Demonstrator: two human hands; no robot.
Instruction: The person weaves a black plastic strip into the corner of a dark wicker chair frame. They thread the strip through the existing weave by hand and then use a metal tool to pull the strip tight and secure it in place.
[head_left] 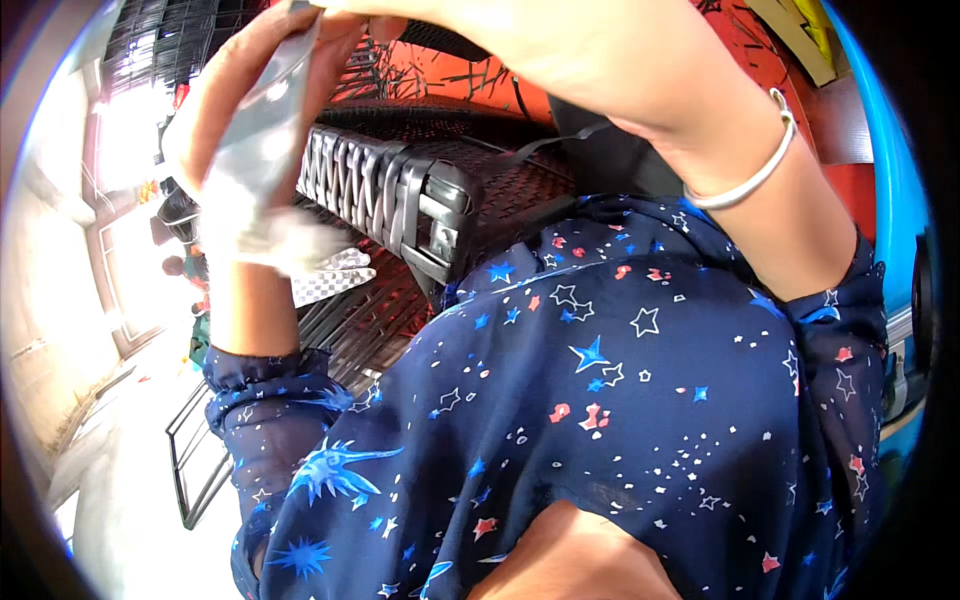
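Raised at the upper left, my left hand has its fingers curled around the upper part of a shiny, flat grey strip. The strip hangs down across the palm and wrist, its lower end lost in glare. My right hand reaches over from the right to the strip's top end; the upper edge cuts off most of it, so its grip is hidden. Below the hands lies a black wicker piece, its squared end wrapped in crossed and parallel flat strands. A dark woven panel adjoins it.
A silver bangle circles my right forearm. Beside my left wrist is a checkered cloth-like item. Red material with black strand scraps lies behind the wicker. A thin black frame stands at lower left, a blue surface at far right.
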